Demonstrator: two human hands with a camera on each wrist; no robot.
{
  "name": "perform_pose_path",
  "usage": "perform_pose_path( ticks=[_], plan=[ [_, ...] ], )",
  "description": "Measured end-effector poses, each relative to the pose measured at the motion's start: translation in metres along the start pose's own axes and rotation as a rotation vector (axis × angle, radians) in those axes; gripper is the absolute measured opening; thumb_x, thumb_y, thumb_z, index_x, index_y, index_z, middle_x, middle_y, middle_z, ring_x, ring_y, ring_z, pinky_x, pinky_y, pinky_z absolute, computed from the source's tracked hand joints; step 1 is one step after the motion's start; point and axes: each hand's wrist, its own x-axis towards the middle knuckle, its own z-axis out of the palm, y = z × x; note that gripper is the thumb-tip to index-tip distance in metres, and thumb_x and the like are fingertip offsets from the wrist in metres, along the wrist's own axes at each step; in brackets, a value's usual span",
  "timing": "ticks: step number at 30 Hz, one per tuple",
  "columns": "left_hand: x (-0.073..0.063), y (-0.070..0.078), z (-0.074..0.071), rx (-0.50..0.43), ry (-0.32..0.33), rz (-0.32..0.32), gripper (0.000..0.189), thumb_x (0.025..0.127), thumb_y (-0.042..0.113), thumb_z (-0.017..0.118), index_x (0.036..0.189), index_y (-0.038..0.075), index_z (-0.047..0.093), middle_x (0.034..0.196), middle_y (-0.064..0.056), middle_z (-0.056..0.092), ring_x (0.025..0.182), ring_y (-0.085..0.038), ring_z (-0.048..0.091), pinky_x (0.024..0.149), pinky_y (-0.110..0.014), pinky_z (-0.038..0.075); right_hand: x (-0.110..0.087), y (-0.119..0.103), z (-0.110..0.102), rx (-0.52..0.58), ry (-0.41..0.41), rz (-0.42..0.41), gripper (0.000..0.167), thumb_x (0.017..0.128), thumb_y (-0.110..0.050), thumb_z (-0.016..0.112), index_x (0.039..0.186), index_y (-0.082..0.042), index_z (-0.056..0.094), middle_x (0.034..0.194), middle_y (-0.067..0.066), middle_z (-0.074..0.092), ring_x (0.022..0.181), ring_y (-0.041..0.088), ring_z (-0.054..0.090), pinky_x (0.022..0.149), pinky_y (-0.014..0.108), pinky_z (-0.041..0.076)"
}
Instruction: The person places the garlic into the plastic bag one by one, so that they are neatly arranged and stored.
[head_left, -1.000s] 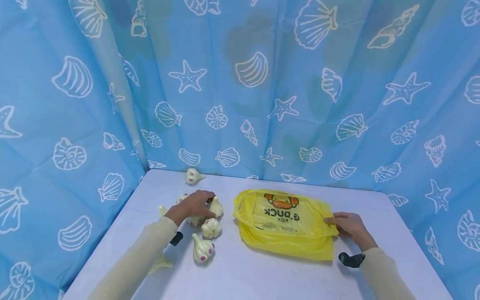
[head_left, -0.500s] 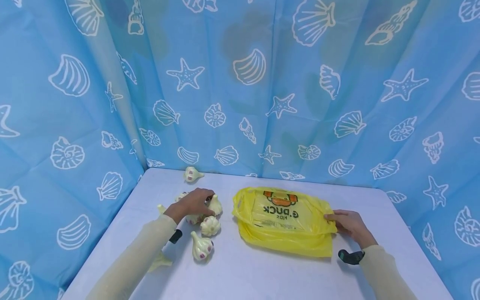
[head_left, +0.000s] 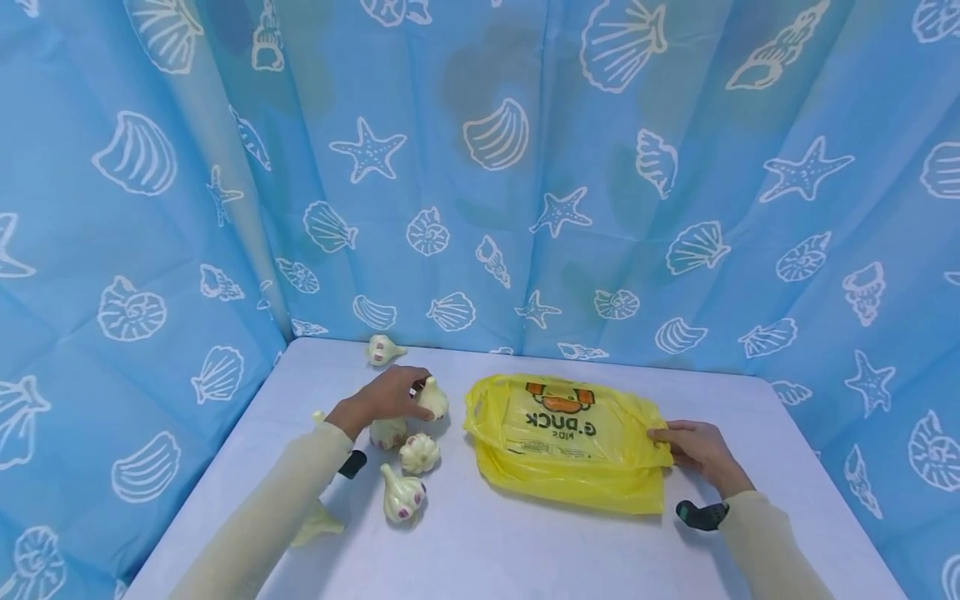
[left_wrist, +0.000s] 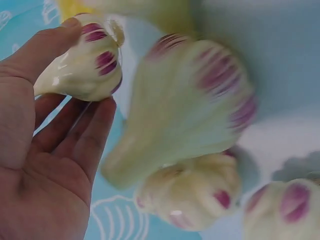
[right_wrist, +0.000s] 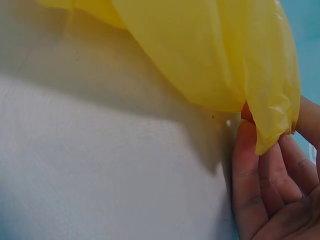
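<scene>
My left hand (head_left: 386, 395) pinches a garlic bulb (left_wrist: 92, 62) between thumb and fingers; it is cream with purple patches, its stem toward the palm in the left wrist view. In the head view this bulb is just above the other garlic bulbs (head_left: 419, 452) on the left of the table. At the right, my right hand (head_left: 701, 452) pinches the end of a yellow plastic bag (head_left: 570, 433) printed with a duck and "G.DUCK KIDS". The bag lies flat and crumpled, and its gripped edge (right_wrist: 272, 120) shows between thumb and fingers in the right wrist view.
One garlic bulb (head_left: 383, 350) lies alone near the table's back edge. Another bulb (head_left: 318, 525) is partly behind the left sleeve, and one (head_left: 403, 494) lies in front of the group. A blue shell-print curtain (head_left: 480, 208) hangs around the white table (head_left: 525, 550).
The left hand has risen slightly with the garlic bulb, uncovering more of the bulb beneath it. The right hand keeps its hold on the bag; the head view has shifted a little.
</scene>
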Motion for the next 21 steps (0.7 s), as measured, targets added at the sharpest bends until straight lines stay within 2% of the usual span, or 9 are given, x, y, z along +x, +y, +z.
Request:
perform_pose_path(
  ticks=[4,8,11,16,21],
  plan=[
    [0.008,0.007,-0.007,-0.006,0.029,0.029,0.058,0.075,0.035,0.085,0.121,0.007,0.062,0.108,-0.001,0.066,0.1,-0.016,0.06,0.088,-0.034,0.051,0.002,0.002,-0.001,0.003,-0.001,-0.013,0.085,0.077,-0.046,0.081,0.136,0.005,0.048,0.128,0.022,0.056,0.091,0.026,0.061,0.083,0.028,0.054],
    [0.019,0.02,-0.01,0.014,0.021,0.052,0.057,0.076,0.038,0.083,0.121,0.009,0.062,0.109,0.0,0.066,0.1,-0.016,0.06,0.087,-0.032,0.051,0.004,0.003,-0.003,0.001,0.013,-0.019,0.084,0.077,-0.046,0.081,0.135,0.006,0.049,0.125,0.022,0.057,0.087,0.024,0.062,0.079,0.026,0.055],
    [0.027,0.032,-0.01,0.02,0.015,0.113,0.057,0.077,0.035,0.083,0.121,0.006,0.062,0.11,-0.003,0.065,0.102,-0.018,0.06,0.087,-0.032,0.051,0.004,0.004,-0.002,-0.002,0.016,-0.019,0.083,0.077,-0.045,0.081,0.134,0.006,0.05,0.124,0.022,0.058,0.085,0.023,0.062,0.076,0.024,0.055],
    [0.041,0.057,-0.009,0.009,-0.02,0.19,0.056,0.079,0.03,0.082,0.124,0.003,0.061,0.112,-0.007,0.065,0.104,-0.022,0.061,0.086,-0.035,0.051,0.001,0.005,0.0,-0.006,0.014,-0.026,0.08,0.078,-0.045,0.08,0.133,0.006,0.05,0.121,0.022,0.059,0.085,0.024,0.06,0.068,0.019,0.053],
    [0.059,0.084,0.0,0.002,-0.052,0.2,0.056,0.079,0.03,0.083,0.125,0.006,0.061,0.116,-0.005,0.063,0.106,-0.019,0.06,0.087,-0.032,0.051,0.0,0.006,-0.001,-0.013,0.007,-0.028,0.08,0.078,-0.046,0.08,0.132,0.006,0.051,0.121,0.021,0.06,0.086,0.024,0.06,0.066,0.019,0.052]
  ],
)
